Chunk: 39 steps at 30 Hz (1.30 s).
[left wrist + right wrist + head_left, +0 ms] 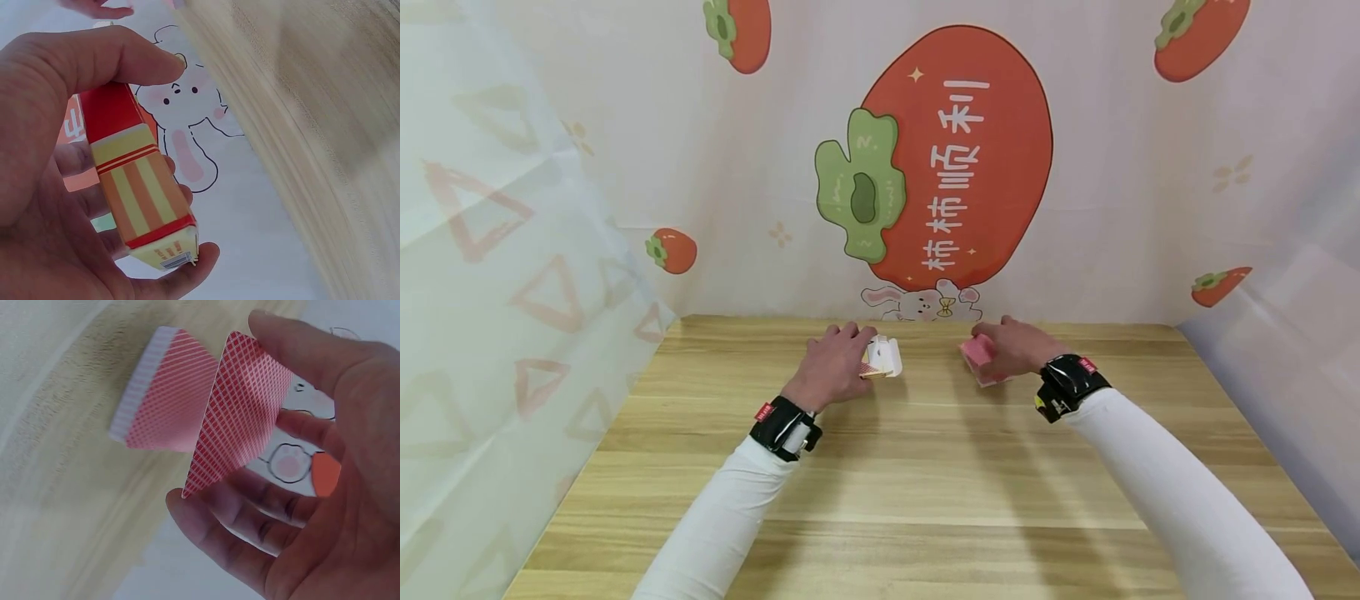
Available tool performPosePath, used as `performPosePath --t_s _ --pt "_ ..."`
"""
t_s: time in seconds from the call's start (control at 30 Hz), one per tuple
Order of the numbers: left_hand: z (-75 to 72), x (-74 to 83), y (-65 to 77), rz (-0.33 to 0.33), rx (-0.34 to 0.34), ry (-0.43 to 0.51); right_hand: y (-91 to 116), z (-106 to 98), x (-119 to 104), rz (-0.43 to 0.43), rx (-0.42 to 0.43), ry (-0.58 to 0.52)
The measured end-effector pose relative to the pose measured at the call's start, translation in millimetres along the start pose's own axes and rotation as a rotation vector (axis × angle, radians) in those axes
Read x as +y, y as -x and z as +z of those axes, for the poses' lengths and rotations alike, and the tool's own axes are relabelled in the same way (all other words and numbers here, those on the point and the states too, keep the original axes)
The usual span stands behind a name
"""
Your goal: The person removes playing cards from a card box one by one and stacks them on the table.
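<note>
My left hand [831,367] grips a playing-card box [144,187], red and yellow with orange stripes. In the head view the white flaps [889,357] at one end of this box stand open. My right hand [1017,347] holds a red-checked playing card [240,403] between thumb and fingertips, the card bowed and tilted. Just below that card, a deck of playing cards [164,400] lies on the table with its red patterned back up and its white edge showing. In the head view my fingers cover part of the cards.
A wood-grain table [917,492] spans the space under both arms. Behind its far edge, close past my hands, hangs a white cloth backdrop [760,167] printed with persimmons and a rabbit. Similar pale cloth [497,317] closes off the left side.
</note>
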<state>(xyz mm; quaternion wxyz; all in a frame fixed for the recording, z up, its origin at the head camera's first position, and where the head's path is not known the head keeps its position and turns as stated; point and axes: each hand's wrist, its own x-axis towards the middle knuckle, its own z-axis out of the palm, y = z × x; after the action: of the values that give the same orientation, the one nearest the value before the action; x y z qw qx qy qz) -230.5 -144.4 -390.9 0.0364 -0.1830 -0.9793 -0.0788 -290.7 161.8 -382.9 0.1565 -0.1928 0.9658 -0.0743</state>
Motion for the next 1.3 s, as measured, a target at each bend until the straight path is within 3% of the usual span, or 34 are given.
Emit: performPosePath --t_s 0.47,1.3 --pt "0.1 -1.7 -0.4 0.005 -0.019 0.000 -15 11 8 0.108 -0.019 -0.073" --pt "-1.1 -0.4 -0.1 0.028 -0.030 0.004 -26 24 -1 0.184 -0.013 0.010"
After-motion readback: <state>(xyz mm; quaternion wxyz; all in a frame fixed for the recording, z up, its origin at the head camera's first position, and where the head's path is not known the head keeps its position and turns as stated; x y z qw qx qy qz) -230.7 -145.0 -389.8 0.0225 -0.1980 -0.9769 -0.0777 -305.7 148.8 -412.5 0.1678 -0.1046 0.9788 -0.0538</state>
